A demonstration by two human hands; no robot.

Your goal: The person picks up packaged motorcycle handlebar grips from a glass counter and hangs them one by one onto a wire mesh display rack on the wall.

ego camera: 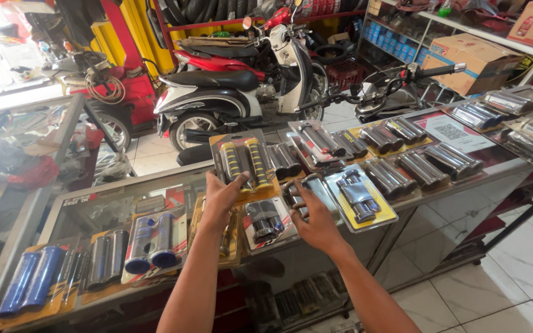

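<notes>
Handlebar-grip packs cover the glass counter in a loose row, and 2 of them are in hand. The left hand is closed on the lower edge of a blister pack of yellow-and-black grips, holding it tilted up above the counter. The right hand is clamped on a clear pack of dark grips, lifted just off the glass beside a yellow-backed pack of grey grips. A pack of black grips lies flat between the 2 wrists. Further left lie blue-and-silver grips and plain blue grips; chrome-coloured packs run off to the right. Judging by the layout, most packs already lie in place and these 2 are the ones not yet laid down. A scooter stands behind.
</notes>
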